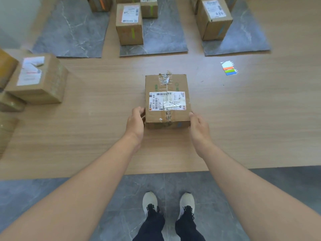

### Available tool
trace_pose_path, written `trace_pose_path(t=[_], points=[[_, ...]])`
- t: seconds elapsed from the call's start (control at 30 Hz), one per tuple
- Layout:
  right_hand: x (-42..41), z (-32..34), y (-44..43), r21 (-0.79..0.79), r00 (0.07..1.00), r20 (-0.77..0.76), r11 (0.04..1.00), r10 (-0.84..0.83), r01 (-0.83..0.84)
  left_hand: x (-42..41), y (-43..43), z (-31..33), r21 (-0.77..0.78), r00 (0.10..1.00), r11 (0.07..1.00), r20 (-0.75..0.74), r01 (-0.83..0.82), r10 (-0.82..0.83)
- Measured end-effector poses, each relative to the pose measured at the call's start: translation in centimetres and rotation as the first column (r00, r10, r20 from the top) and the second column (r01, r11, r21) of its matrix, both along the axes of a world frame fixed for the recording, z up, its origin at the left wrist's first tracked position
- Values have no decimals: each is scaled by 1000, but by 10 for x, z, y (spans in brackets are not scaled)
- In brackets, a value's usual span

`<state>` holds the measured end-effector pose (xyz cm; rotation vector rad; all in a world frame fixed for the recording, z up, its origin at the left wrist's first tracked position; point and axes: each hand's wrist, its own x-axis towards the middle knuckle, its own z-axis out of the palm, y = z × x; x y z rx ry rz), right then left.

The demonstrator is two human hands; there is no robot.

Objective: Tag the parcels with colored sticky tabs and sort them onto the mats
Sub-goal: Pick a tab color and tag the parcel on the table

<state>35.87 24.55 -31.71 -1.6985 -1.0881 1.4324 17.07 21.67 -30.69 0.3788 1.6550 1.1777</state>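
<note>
A flat cardboard parcel (pixel 166 101) with a white shipping label and torn tape lies in the middle of the wooden table. A blue tab shows on its near side face. My left hand (pixel 136 121) grips its near left corner and my right hand (pixel 198 126) presses its near right corner. A pad of sticky tabs (pixel 229 68) in orange, green and blue lies to the right. Three grey mats lie at the back: the left mat (pixel 73 32), the middle mat (pixel 161 40) and the right mat (pixel 246 39).
On the middle mat stands a parcel with a green tab (pixel 129 23), on the right mat a parcel with a blue tab (pixel 214 20), at the far left mat a parcel with an orange tab (pixel 99 4). Several untagged parcels (pixel 36 79) are stacked at the table's left edge.
</note>
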Motion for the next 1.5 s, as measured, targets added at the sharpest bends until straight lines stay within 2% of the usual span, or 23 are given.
trace_pose_path(t=[0.13, 0.37, 0.8, 0.97, 1.2, 1.5], points=[[-10, 20, -5, 64, 1000, -6, 998, -16, 16, -6, 1, 20, 43, 1000, 999, 5, 15, -15], [-20, 97, 5, 173, 998, 45, 985, -32, 23, -17, 12, 95, 101, 994, 990, -62, 99, -93], [-17, 303, 10, 420, 997, 64, 908, -47, 16, -22, 30, 301, 312, 964, 920, -197, 235, -180], [-10, 359, 19, 494, 992, 82, 869, -91, 39, -12, 39, 361, 377, 947, 880, -246, 290, -207], [11, 376, 36, 523, 992, 45, 849, -118, 77, 6, 61, 384, 391, 940, 866, -257, 314, -225], [82, 364, 101, 521, 989, 16, 845, -147, 118, 84, 121, 375, 389, 948, 869, -208, 307, -242]])
